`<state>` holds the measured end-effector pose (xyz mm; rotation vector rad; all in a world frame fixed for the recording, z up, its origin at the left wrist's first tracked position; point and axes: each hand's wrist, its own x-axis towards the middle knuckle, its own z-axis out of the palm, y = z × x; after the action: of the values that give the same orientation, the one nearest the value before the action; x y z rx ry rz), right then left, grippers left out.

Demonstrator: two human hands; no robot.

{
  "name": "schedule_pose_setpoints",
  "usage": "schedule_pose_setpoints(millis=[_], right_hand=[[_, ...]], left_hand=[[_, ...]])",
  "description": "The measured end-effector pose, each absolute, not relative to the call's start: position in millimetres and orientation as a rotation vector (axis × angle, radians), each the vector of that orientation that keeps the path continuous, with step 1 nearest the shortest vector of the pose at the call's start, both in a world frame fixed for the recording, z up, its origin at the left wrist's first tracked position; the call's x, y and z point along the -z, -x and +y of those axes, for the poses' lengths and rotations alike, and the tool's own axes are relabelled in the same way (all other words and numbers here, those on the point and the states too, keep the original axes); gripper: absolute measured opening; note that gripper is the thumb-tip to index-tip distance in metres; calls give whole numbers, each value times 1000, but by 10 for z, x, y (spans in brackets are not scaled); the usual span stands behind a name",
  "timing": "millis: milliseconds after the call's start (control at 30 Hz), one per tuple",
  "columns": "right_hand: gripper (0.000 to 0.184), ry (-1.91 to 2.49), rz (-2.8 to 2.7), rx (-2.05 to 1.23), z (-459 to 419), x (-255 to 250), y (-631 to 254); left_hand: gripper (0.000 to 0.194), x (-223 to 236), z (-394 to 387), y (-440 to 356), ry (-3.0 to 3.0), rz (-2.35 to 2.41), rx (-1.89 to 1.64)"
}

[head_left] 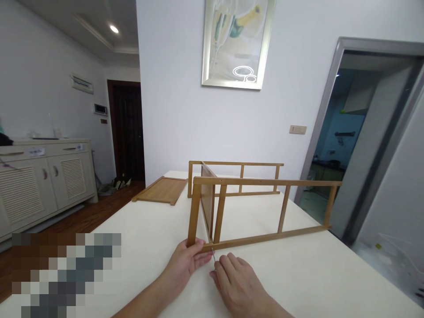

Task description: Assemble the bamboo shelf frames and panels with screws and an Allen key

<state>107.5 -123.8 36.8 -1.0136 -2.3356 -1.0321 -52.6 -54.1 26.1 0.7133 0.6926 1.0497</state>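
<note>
A wooden rack frame [250, 242] lies on its side on the white table [285, 282], its two ladder-like sides joined by a wooden panel [207, 203]. My left hand [184, 260] is closed around the near side's lower left corner, with the thumb on top of the rail. Just to its right, my right hand [236, 280] pinches a thin metal hex key [213, 255]. The key's tip meets the bottom rail near the panel's lower end. My fingers hide most of the key. Another slatless wooden panel [161, 190] lies flat at the table's far left.
A white wall with a framed picture [236, 44] rises behind the table. To the left stands a louvred white cabinet [49, 176]. A doorway [341, 132] opens on the right. A pixelated patch covers the lower left.
</note>
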Motion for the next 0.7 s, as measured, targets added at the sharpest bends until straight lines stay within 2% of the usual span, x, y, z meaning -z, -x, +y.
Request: schedule_pose_setpoints(millis=[267, 500, 700], right_hand=[[14, 1176, -2253, 699, -1207, -311, -1042], [20, 1257, -2210, 575, -1178, -253, -1039], [20, 1297, -2093, 193, -1158, -226, -1027]], left_hand=[[19, -288, -558, 529, -716, 693, -1051], [17, -316, -573, 529, -718, 688, -1034], [15, -312, -569, 530, -724, 688, -1041]])
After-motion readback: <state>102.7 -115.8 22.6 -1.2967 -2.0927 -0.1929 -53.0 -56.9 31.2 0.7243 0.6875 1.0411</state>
